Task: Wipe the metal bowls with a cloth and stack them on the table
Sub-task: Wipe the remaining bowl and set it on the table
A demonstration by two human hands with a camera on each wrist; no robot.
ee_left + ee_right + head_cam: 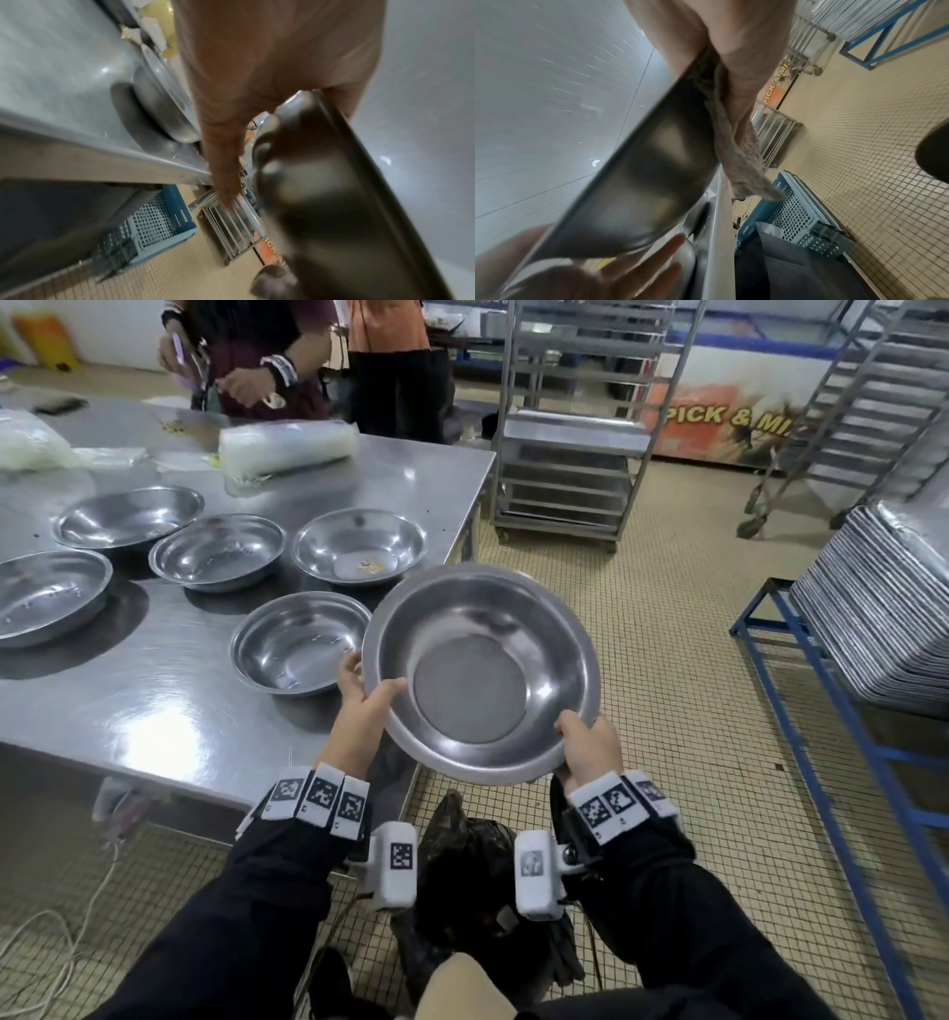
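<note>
I hold a metal bowl [482, 675] tilted toward me, off the table's right edge. My left hand [367, 706] pinches its left rim, thumb inside and fingers beneath. My right hand [590, 744] grips the near right rim, thumb on top. In the right wrist view a greyish cloth [739, 154] is pressed between my right fingers and the bowl's underside [649, 172]. The left wrist view shows the bowl's dark outside [334, 213] below my left hand [257, 71]. Several other metal bowls stand apart on the steel table [154, 701], the nearest [300, 644] just left of my left hand.
A plastic-wrapped roll [287, 446] lies at the table's far side, where two people [257, 361] stand. A tray rack on wheels [575, 428] stands beyond the table. Stacked trays [883, 608] rest on a blue frame at right. A black bag [462, 865] sits below my wrists; a blue crate [154, 223] is under the table.
</note>
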